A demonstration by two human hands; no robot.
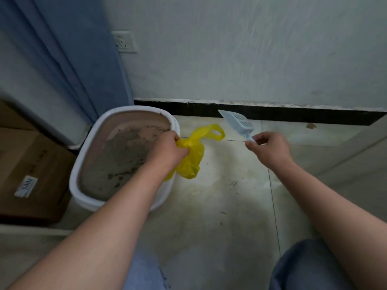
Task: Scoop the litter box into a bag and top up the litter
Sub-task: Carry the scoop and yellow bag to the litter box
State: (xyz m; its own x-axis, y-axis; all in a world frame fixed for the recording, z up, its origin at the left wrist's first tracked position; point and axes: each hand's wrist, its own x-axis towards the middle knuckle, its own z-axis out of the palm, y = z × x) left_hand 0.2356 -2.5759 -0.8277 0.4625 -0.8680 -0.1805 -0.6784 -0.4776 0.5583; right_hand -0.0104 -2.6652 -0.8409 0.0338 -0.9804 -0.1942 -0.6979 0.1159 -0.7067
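Note:
A white oval litter box [83, 164] with a brown inner wall stands on the floor at the left, holding grey litter with dark clumps. My left hand [167, 151] grips a yellow plastic bag [192, 162] just right of the box's rim; the bag hangs bunched, one handle loop free. My right hand [270, 149] pinches the handle of a pale blue slotted litter scoop [236, 124], raised above the floor with its blade pointing up and left toward the wall. The scoop looks empty.
A cardboard box [31, 174] sits left of the litter box, under a blue curtain [69, 59]. A white wall with a black skirting [272, 113] runs behind. Litter crumbs [233, 185] are scattered on the tiled floor. My knees [310, 266] show at the bottom.

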